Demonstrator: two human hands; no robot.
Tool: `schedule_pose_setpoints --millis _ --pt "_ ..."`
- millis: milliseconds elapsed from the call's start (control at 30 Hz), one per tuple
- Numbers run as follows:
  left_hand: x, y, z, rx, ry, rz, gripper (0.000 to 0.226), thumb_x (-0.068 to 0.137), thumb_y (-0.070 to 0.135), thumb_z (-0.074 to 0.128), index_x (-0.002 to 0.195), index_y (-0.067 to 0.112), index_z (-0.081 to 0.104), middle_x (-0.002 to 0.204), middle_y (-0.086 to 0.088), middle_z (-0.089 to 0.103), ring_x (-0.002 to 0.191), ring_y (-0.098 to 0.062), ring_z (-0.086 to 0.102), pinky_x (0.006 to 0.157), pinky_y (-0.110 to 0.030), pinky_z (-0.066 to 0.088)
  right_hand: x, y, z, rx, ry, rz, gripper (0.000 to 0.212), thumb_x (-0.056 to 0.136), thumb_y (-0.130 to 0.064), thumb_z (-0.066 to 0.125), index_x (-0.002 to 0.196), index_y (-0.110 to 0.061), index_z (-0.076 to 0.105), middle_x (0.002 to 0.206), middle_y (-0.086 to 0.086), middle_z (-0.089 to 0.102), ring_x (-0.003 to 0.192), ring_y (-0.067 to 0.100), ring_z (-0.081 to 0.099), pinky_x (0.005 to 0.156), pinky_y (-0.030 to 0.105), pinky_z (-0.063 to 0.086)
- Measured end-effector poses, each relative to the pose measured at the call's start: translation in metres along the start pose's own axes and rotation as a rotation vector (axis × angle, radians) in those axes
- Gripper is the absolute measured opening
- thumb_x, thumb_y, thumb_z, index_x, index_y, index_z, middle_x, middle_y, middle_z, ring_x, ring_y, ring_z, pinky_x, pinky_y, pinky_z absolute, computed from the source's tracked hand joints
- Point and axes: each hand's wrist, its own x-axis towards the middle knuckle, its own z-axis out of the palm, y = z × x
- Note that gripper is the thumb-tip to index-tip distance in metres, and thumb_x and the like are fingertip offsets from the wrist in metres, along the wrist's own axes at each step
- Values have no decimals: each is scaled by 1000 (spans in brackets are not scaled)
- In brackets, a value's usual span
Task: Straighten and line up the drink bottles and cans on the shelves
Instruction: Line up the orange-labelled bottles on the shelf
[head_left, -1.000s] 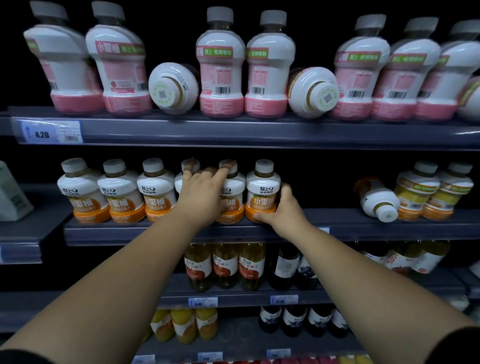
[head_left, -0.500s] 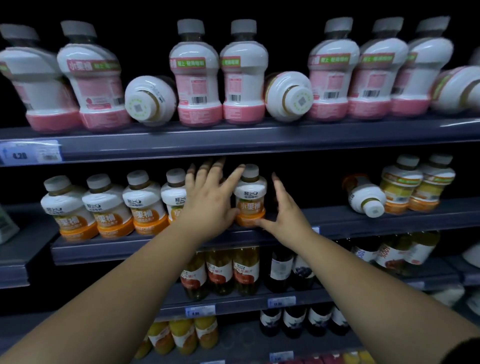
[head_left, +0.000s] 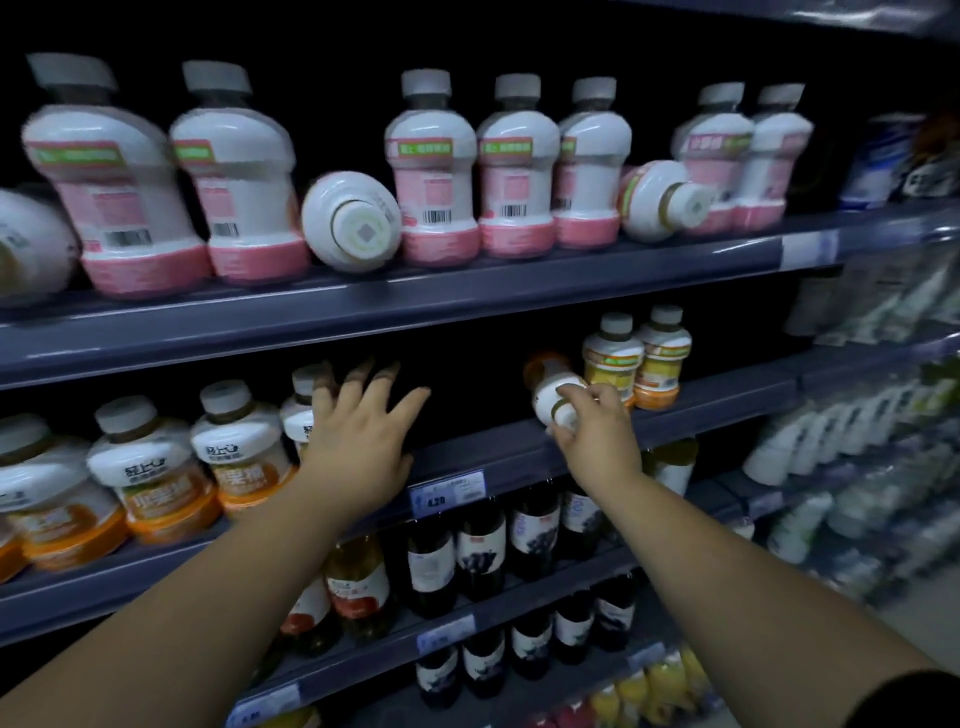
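Middle shelf (head_left: 727, 400): the right hand (head_left: 597, 431) curls round the cap end of a toppled bottle (head_left: 545, 382), which lies on its side just beside two upright yellow bottles (head_left: 613, 358). The left hand (head_left: 358, 441) is open, fingers spread, at the right end of the orange-bottle row (head_left: 239, 452).

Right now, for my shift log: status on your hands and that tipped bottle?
Left hand open by orange bottles. Right hand grips tipped bottle at cap end. Two yellow bottles upright close beside it.
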Motion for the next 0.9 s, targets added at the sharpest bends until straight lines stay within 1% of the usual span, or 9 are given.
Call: schedule_pose_setpoints --millis 100,200,300,400,500,600,633,733,900 --pt "-3 -3 -2 13 -12 -25 83 65 43 79 141 29 46 143 -15 46 131 -42 35 101 -63 25 1 -3 6 11 37 -50 42 88 -11 67 129 -11 62 125 13 50 115 35 46 95 38 39" --pt "-7 -12 -8 33 -54 -79 83 70 47 73 144 33 39 143 -13 44 124 -41 40 104 -63 25 -1 -18 5 52 43 -127 45 84 -12 68 129 -11 59 125 11 53 116 33 47 96 39 39" --pt "-14 -22 -10 27 -30 -88 82 71 43 72 144 33 37 146 -13 40 130 -41 35 112 -61 20 -2 -50 0 141 52 -248 52 83 -12 69 134 -13 55 128 8 57 116 29 48 96 32 37" --pt "-23 -32 -11 -15 42 -154 80 68 36 72 143 29 43 140 -18 44 129 -46 34 106 -63 24 0 -89 -4 259 47 -360 53 85 -10 69 136 -13 57 129 6 61 119 25 51 99 23 32" --pt "-31 -45 -19 -10 -12 -232 79 76 39 67 147 29 34 131 -17 48 123 -44 39 101 -60 27 3 -121 1 383 7 -338 47 89 -17 68 136 -14 58 127 7 63 116 20 56 99 24 39" --pt "-34 -54 -25 -48 -142 -245 75 85 42 58 150 31 22 128 -11 48 116 -36 47 103 -55 26 10 -138 13 401 -132 -251 42 90 -22 69 130 -12 61 123 6 62 111 20 59 95 31 47" --pt "-34 -57 -27 -64 -155 -236 74 85 42 57 150 32 21 129 -10 48 115 -35 50 103 -53 27 12 -140 18 380 -207 -218 46 87 -22 72 130 -13 59 124 7 60 111 21 59 96 32 48" --pt "-35 -62 -29 -103 -163 -202 76 85 39 59 150 35 21 133 -9 45 113 -33 54 101 -52 27 14 -141 32 426 -385 -114 82 72 -20 82 142 -30 41 130 8 54 113 22 58 100 39 50" --pt "-36 -67 -33 -152 -183 -187 81 83 33 62 152 37 19 142 -8 40 118 -32 54 107 -52 22 16 -131 43 444 -301 -80 114 54 -29 95 148 -34 31 136 3 47 121 18 51 105 38 45"
